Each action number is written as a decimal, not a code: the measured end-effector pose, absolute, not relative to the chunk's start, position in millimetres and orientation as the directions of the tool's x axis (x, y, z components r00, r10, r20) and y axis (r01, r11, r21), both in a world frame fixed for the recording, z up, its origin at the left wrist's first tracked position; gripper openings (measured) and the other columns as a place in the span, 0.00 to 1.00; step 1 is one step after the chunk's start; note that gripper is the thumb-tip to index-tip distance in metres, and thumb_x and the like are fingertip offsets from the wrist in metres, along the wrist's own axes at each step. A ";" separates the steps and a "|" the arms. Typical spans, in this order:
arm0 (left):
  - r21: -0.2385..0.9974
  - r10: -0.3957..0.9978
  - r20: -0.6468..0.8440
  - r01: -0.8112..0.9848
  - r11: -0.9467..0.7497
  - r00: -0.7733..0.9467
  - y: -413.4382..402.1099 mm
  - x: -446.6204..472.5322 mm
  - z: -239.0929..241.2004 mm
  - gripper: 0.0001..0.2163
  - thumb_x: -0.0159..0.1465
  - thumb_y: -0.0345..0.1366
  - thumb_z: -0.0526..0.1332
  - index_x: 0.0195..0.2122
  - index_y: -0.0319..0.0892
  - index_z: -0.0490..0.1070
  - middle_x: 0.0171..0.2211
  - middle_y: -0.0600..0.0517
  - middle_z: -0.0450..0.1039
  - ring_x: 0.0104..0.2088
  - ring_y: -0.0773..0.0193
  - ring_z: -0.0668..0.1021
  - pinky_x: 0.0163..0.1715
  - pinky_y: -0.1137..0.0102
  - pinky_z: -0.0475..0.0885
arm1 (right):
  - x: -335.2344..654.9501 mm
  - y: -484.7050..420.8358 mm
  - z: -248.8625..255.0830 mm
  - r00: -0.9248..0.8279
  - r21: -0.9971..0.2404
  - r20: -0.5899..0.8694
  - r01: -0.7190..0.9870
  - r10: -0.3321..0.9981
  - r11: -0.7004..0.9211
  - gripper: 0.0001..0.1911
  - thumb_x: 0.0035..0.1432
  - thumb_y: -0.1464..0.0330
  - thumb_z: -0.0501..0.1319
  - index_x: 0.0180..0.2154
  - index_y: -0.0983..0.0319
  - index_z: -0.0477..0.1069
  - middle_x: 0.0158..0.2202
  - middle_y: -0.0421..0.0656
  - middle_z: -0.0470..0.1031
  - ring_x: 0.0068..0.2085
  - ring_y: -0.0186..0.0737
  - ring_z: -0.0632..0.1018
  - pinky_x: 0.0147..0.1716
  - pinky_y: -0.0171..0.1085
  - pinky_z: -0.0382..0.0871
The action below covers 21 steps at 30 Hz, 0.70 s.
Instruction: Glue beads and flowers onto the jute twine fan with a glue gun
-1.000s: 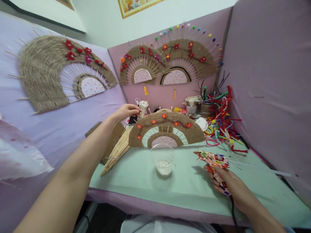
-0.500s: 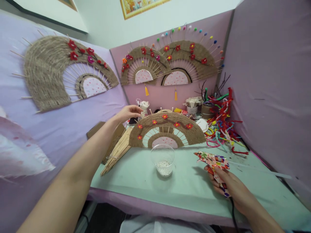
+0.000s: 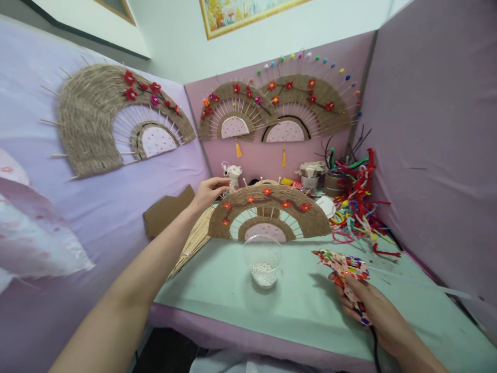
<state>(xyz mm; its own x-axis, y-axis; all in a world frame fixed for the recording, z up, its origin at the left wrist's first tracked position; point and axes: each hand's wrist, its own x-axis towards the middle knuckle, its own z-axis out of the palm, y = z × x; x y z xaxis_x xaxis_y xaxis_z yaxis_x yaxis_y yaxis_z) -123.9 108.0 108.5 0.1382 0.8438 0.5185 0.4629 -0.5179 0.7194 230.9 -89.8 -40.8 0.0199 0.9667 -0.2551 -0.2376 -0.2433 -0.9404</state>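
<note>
Framed picture cropped above, stick bundle partly behind forearm, left fingers, grip unclear (too small)

No legible txt, label, brand, no. or sign anywhere. Rel. to clear cup: glue gun to its R, floral pattern, no letters readable; twine fan right behind it, dots + flowers only; packets farther back, too small/blurred to read; framed pic high up beyond, cut off at top, no caption legible. Cup itself: no readable print.
</note>
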 end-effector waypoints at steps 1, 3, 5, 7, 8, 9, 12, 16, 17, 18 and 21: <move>0.719 0.842 0.523 0.462 -0.518 0.130 108.5 -122.9 106.3 0.16 0.50 0.40 0.67 0.39 0.39 0.77 0.38 0.46 0.79 0.38 0.60 0.78 0.42 0.64 0.73 | 231.3 -89.6 -42.1 0.016 -0.939 -0.255 -0.240 0.967 -0.244 0.24 0.46 0.47 0.64 0.28 0.62 0.69 0.19 0.36 0.61 0.18 0.29 0.59 0.15 0.31 0.54; 0.713 0.835 0.538 0.467 -0.524 0.114 110.2 -121.8 102.0 0.15 0.51 0.40 0.67 0.38 0.39 0.78 0.38 0.47 0.79 0.38 0.59 0.78 0.42 0.64 0.73 | 232.4 -89.1 -45.1 0.002 -0.937 -0.258 -0.246 0.966 -0.250 0.25 0.47 0.46 0.64 0.28 0.62 0.68 0.19 0.36 0.61 0.18 0.29 0.58 0.15 0.31 0.54; 0.708 0.829 0.550 0.470 -0.528 0.102 112.6 -121.6 98.3 0.15 0.51 0.41 0.67 0.38 0.40 0.78 0.38 0.47 0.79 0.39 0.59 0.78 0.43 0.64 0.73 | 233.4 -88.8 -47.3 -0.005 -0.934 -0.263 -0.250 0.965 -0.256 0.24 0.47 0.46 0.64 0.27 0.62 0.68 0.19 0.36 0.61 0.18 0.29 0.58 0.15 0.31 0.53; 0.713 0.826 0.556 0.456 -0.532 0.095 114.9 -122.1 95.9 0.15 0.51 0.41 0.67 0.38 0.40 0.78 0.39 0.47 0.79 0.39 0.59 0.79 0.44 0.64 0.73 | 233.9 -88.9 -48.1 -0.005 -0.932 -0.267 -0.252 0.964 -0.260 0.24 0.47 0.47 0.64 0.27 0.62 0.68 0.19 0.36 0.61 0.19 0.30 0.58 0.15 0.30 0.53; 0.718 0.825 0.558 0.445 -0.535 0.092 115.9 -122.4 95.2 0.15 0.51 0.41 0.67 0.38 0.40 0.78 0.39 0.46 0.79 0.39 0.59 0.79 0.44 0.64 0.73 | 233.9 -89.1 -48.0 -0.004 -0.932 -0.265 -0.254 0.964 -0.258 0.23 0.48 0.48 0.64 0.28 0.62 0.68 0.19 0.36 0.61 0.19 0.29 0.58 0.16 0.30 0.53; 0.722 0.824 0.560 0.434 -0.539 0.090 116.7 -122.7 94.9 0.15 0.51 0.41 0.67 0.38 0.40 0.78 0.39 0.46 0.79 0.39 0.59 0.79 0.44 0.63 0.73 | 233.8 -89.3 -47.7 -0.002 -0.933 -0.261 -0.258 0.965 -0.253 0.23 0.48 0.48 0.64 0.28 0.62 0.69 0.19 0.36 0.61 0.19 0.29 0.58 0.16 0.30 0.54; 0.728 0.823 0.563 0.423 -0.539 0.079 117.4 -122.5 95.4 0.15 0.51 0.42 0.67 0.37 0.40 0.78 0.38 0.46 0.79 0.39 0.58 0.79 0.44 0.63 0.72 | 233.4 -90.0 -46.6 0.009 -0.933 -0.257 -0.262 0.966 -0.246 0.22 0.47 0.48 0.65 0.28 0.62 0.69 0.20 0.36 0.62 0.19 0.30 0.59 0.16 0.31 0.53; 0.734 0.828 0.557 0.426 -0.528 0.065 115.9 -120.6 96.8 0.15 0.51 0.44 0.67 0.35 0.40 0.78 0.38 0.46 0.79 0.39 0.58 0.79 0.43 0.63 0.73 | 233.0 -90.3 -46.0 0.003 -0.935 -0.262 -0.251 0.965 -0.253 0.23 0.47 0.48 0.64 0.26 0.62 0.68 0.20 0.37 0.62 0.19 0.30 0.59 0.16 0.31 0.54; 0.737 0.829 0.556 0.423 -0.527 0.063 115.5 -120.2 97.0 0.15 0.51 0.43 0.67 0.35 0.40 0.78 0.38 0.46 0.79 0.39 0.58 0.79 0.43 0.64 0.73 | 232.9 -90.3 -46.0 0.007 -0.935 -0.263 -0.250 0.965 -0.253 0.23 0.47 0.48 0.65 0.26 0.62 0.68 0.20 0.37 0.63 0.19 0.29 0.59 0.16 0.31 0.54; 0.740 0.830 0.555 0.419 -0.526 0.059 115.2 -119.8 97.0 0.15 0.50 0.43 0.67 0.35 0.40 0.78 0.37 0.46 0.79 0.39 0.59 0.79 0.43 0.64 0.73 | 232.8 -90.3 -46.1 0.014 -0.934 -0.263 -0.253 0.965 -0.251 0.22 0.47 0.49 0.65 0.26 0.62 0.68 0.20 0.38 0.63 0.19 0.29 0.59 0.16 0.31 0.54; 0.747 0.829 0.556 0.407 -0.526 0.051 114.3 -118.9 96.6 0.14 0.50 0.42 0.68 0.35 0.40 0.78 0.37 0.46 0.79 0.38 0.59 0.78 0.43 0.64 0.72 | 232.8 -90.4 -46.4 0.024 -0.931 -0.260 -0.271 0.965 -0.244 0.22 0.45 0.50 0.67 0.27 0.62 0.69 0.21 0.38 0.64 0.19 0.29 0.59 0.16 0.30 0.53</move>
<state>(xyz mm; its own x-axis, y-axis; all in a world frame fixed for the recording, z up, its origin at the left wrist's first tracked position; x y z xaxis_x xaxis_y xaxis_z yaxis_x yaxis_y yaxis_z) -118.9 114.3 96.6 0.0512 0.8294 0.5563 0.4069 -0.5260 0.7468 232.8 -90.4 -46.4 0.0242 0.9652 -0.2603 -0.2712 -0.2443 -0.9310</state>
